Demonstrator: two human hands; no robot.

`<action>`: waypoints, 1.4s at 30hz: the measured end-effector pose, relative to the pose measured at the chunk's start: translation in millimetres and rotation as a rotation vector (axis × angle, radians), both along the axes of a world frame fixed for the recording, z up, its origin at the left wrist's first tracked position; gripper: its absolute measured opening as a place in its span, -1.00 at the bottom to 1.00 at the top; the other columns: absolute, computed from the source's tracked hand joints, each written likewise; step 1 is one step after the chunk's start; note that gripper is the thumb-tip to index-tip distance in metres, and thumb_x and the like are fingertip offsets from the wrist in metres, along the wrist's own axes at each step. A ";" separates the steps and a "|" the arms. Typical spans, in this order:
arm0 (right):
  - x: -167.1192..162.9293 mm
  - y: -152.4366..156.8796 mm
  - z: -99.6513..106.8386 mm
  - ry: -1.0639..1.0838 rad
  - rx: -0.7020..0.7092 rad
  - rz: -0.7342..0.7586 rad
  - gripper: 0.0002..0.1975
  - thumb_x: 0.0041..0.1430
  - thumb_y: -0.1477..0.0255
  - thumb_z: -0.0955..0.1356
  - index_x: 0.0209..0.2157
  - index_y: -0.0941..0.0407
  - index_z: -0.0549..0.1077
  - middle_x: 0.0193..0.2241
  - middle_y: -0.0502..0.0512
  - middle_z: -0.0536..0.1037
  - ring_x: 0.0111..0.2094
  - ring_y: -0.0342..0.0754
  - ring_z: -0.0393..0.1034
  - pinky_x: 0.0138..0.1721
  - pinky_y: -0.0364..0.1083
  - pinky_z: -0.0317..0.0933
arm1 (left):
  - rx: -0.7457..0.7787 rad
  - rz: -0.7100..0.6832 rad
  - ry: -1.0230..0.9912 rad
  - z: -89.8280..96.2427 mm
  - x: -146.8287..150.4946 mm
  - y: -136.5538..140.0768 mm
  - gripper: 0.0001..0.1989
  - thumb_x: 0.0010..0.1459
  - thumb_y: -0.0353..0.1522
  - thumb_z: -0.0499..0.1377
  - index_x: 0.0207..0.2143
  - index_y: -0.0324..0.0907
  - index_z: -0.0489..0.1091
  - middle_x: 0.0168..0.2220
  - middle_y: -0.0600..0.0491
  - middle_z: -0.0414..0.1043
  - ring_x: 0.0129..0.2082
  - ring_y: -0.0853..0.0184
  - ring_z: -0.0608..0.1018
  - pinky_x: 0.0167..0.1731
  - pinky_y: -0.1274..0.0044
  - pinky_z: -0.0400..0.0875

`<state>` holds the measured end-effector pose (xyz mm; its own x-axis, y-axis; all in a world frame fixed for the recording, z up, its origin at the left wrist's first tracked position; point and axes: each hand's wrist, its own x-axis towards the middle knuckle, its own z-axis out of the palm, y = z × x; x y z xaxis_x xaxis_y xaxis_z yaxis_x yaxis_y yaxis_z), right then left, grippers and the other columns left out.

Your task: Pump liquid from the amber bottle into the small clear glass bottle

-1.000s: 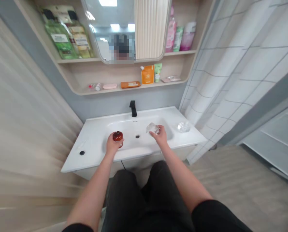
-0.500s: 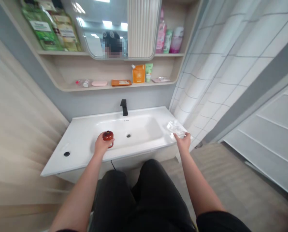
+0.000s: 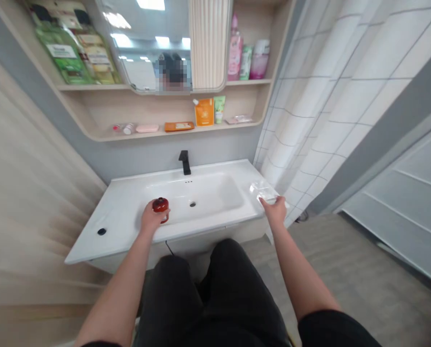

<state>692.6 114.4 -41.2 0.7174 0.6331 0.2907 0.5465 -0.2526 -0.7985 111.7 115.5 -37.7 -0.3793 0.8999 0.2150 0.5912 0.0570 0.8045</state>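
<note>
My left hand (image 3: pixel 151 219) is wrapped round a reddish-brown bottle (image 3: pixel 160 206) at the left front of the white sink basin (image 3: pixel 215 193). The bottle stands about upright, with a dark neck on top and no pump showing. On the counter's right end lies a clear plastic container (image 3: pixel 262 189). My right hand (image 3: pixel 274 208) grips its near edge between thumb and fingers. Its exact shape is hard to make out through the glare. A small round black piece (image 3: pixel 101 232) lies on the left part of the counter.
A black faucet (image 3: pixel 185 163) rises behind the drain (image 3: pixel 193 204). Above it, the shelf (image 3: pixel 143 136) holds an orange pouch (image 3: pixel 204 112), a green tube (image 3: pixel 219 109) and an orange pack (image 3: pixel 179 126). A tiled-pattern curtain (image 3: pixel 302 120) hangs close to my right hand.
The view has shifted slightly. Both hands keep their holds, on the bottle and on the clear container, with little movement; the container looks flatter and sharper now.
</note>
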 end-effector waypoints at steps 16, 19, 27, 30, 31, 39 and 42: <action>-146.7 -29.7 27.4 -0.424 0.328 0.825 -0.75 0.40 0.26 0.40 0.00 0.07 0.56 -0.06 0.25 0.65 0.06 0.21 0.55 0.20 0.21 0.41 | 0.035 -0.052 -0.049 5.6 7.5 -7.3 -0.16 -0.04 -0.19 0.57 0.26 -0.07 0.36 0.09 -0.11 0.65 0.05 0.06 0.70 0.13 0.26 0.52; -225.7 -12.5 21.9 -0.307 0.208 1.151 -0.75 0.34 0.35 0.43 0.03 0.04 0.59 -0.02 0.19 0.67 0.08 0.16 0.57 0.20 0.17 0.43 | 0.097 -0.121 -0.108 3.0 8.9 -6.8 -0.17 -0.08 -0.20 0.60 0.22 -0.08 0.39 0.11 -0.11 0.63 0.05 0.10 0.68 0.13 0.27 0.53; -341.0 27.2 6.3 0.179 0.074 1.388 0.04 -0.09 0.28 0.68 0.42 0.06 0.33 0.36 0.36 0.48 0.30 0.26 0.47 0.33 0.26 0.36 | 0.212 -0.306 -0.120 10.0 31.2 -9.1 -0.22 -0.05 -0.27 0.57 0.25 -0.08 0.47 0.20 -0.14 0.56 0.15 0.04 0.63 0.04 0.25 0.58; -343.4 26.9 4.7 0.282 0.114 1.385 -0.13 0.00 0.30 0.63 0.34 0.06 0.40 0.21 0.26 0.62 0.18 0.20 0.57 0.30 0.21 0.40 | 0.179 -0.354 -0.147 14.3 54.9 -16.8 -0.17 -0.03 -0.29 0.56 0.31 -0.09 0.43 0.26 -0.19 0.54 0.16 0.02 0.63 0.02 0.24 0.59; -341.2 26.5 4.3 0.303 0.101 1.361 -0.18 -0.01 0.30 0.63 0.29 0.06 0.43 0.16 0.23 0.65 0.13 0.19 0.59 0.26 0.20 0.42 | 0.172 -0.370 -0.159 16.1 60.9 -19.7 -0.12 -0.02 -0.29 0.56 0.35 -0.09 0.39 0.29 -0.21 0.52 0.18 0.01 0.63 0.03 0.24 0.59; -330.3 27.9 4.6 0.372 -0.055 1.204 -0.24 -0.17 0.26 0.68 0.10 0.04 0.48 -0.09 0.08 0.71 -0.13 0.09 0.62 0.05 0.10 0.50 | 0.154 -0.040 0.073 63.5 -50.6 -28.8 -0.67 0.30 -0.22 0.30 0.06 -0.13 0.58 0.08 -0.12 0.66 0.06 0.12 0.69 0.14 0.26 0.55; -331.8 28.3 5.6 0.347 -0.048 1.204 -0.23 -0.18 0.27 0.68 0.10 0.04 0.48 -0.09 0.08 0.70 -0.13 0.09 0.62 0.05 0.10 0.49 | -0.095 0.250 0.290 85.6 -137.6 -41.7 -0.67 0.36 -0.22 0.20 0.06 -0.15 0.59 -0.02 -0.09 0.70 0.02 0.11 0.70 0.12 0.29 0.55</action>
